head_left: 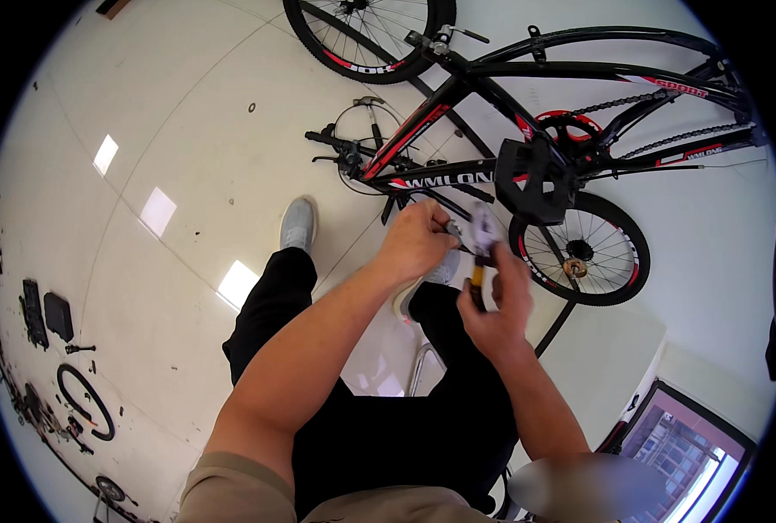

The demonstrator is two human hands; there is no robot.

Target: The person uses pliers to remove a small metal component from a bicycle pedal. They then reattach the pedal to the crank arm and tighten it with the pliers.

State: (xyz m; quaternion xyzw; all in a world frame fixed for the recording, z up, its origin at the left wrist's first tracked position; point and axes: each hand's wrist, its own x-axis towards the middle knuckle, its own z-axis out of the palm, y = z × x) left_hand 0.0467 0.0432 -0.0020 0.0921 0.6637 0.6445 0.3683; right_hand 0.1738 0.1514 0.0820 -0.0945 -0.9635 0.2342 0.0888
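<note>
Your left hand (pixel 415 241) pinches a small metal piece (pixel 454 229) between thumb and fingers; too little shows to say what it is. Your right hand (pixel 503 303) is wrapped around the yellow-and-black handle of a silver-headed tool (pixel 478 275), head up, blurred, near the piece; contact between them can't be told. Likely reason for the split: fingertips suit the small part, a full-hand grip gives leverage on the handle. Both hands meet in front of your knees, forearms over the thighs, probably to steady fine handling. Black-and-red bike frame (pixel 444 177) just beyond, its black pedal (pixel 536 185) near the tool, which seems to put the frame within short reach. One wheel (pixel 369 66) lies past the frame, another (pixel 625 247) to the right behind the pedal; whether either is attached can't be judged. Handlebar (pixel 346 155) turned toward the floor (pixel 166 288). Loose dark parts spread far left, a curved black piece (pixel 83 402) among them, perhaps set there to leave your footing free.
</note>
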